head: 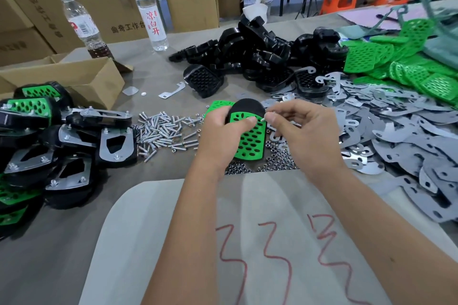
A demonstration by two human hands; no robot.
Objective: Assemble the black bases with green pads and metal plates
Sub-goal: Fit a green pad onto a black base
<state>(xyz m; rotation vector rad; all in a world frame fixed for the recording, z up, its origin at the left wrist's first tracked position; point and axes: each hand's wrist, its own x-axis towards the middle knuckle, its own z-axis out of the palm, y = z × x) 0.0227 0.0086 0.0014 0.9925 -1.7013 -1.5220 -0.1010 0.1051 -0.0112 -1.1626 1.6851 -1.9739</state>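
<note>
You hold a black base (247,106) with a green pad (249,138) laid on it, above the middle of the worktop (153,82). The pad is bright green with many oval holes; the base has a rounded black end. Your left hand (223,136) has its grip clamped on the base, thumb pressing the pad. Your right hand (302,134) has its grip together on a small screw (264,117) at the pad's edge. Below lie screws (163,131) and nuts (272,163). Grey metal plates (396,136) cover the right side, loose green pads (396,62) the far right corner, black bases (260,57) the far middle, finished pieces (62,136) the left edge. One bottle (150,12) reads "凉白开"; the cartons (119,27) read "曲奇工作台". Red marks like "333" (285,250) are on the cloth near you.
</note>
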